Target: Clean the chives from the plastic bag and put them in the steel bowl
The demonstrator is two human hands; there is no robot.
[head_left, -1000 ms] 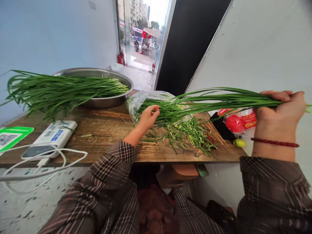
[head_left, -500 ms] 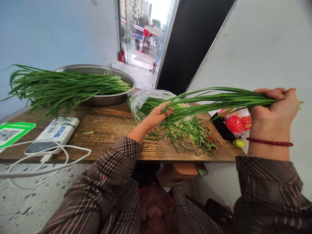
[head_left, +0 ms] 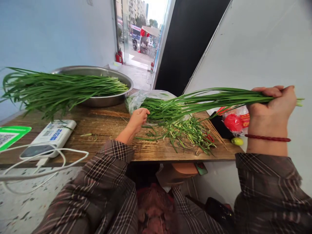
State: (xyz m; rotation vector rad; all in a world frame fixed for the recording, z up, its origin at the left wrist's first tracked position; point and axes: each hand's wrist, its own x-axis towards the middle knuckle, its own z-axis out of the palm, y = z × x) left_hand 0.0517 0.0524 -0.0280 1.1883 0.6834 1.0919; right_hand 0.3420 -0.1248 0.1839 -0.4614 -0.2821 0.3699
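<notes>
My right hand is wrapped around the pale stem ends of a bunch of garlic chives, held up at the right. The long leaves stretch left and droop toward the table. My left hand is closed with its fingers curled, just left of the leaf tips; whether anything thin is in it cannot be seen. Behind it lies a clear plastic bag with more chives in it. A loose heap of chive trimmings lies on the wooden table between my hands.
A steel basin at the back left carries a large pile of chives hanging over its rim. Nearer stand a white device with a cable and a green QR card. Red packaging and a yellow-green fruit lie at the right.
My left hand has moved left and down, away from the leaves of the bunch, and its fingers have closed. My right hand still holds the bunch in nearly the same place.
</notes>
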